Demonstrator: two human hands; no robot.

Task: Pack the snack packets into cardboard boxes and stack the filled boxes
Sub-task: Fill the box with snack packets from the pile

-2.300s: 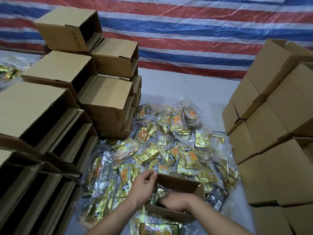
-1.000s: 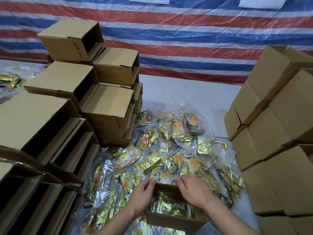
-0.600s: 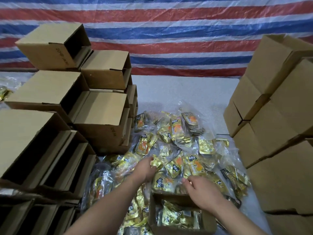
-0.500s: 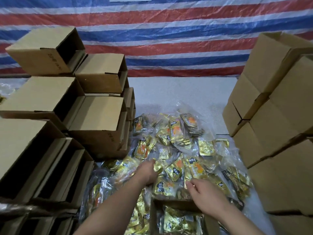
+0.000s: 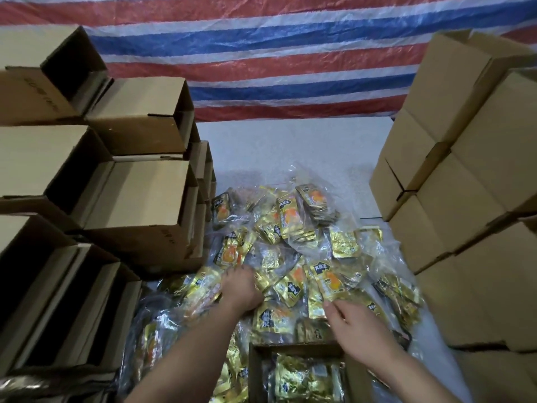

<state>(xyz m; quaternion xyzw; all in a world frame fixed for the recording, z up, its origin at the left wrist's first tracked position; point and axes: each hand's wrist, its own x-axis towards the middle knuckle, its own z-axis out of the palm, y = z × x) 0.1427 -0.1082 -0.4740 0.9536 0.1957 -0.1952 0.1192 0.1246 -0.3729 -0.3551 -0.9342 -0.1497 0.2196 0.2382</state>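
While both hands (image 5: 293, 309) seemingly touch packets (image 5: 290, 228), box (image 5: 255, 370) sits below.

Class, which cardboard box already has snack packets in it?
The open box at the bottom edge, under the right hand; gold packets show inside. The stacked boxes show none.

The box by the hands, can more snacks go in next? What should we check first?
1. Open box has room: ok, packets lie low inside.
2. Left hand has a packet: cannot tell, it rests on the pile, fingers hidden.
3. Right hand has a packet: cannot tell, its fingertips touch a gold packet.
4. Snack pile still has packets: ok, plenty.
5. Path from pile to box is free: ok, the box sits right below the pile.
6. Closed boxes on the right stand steady: cannot tell.
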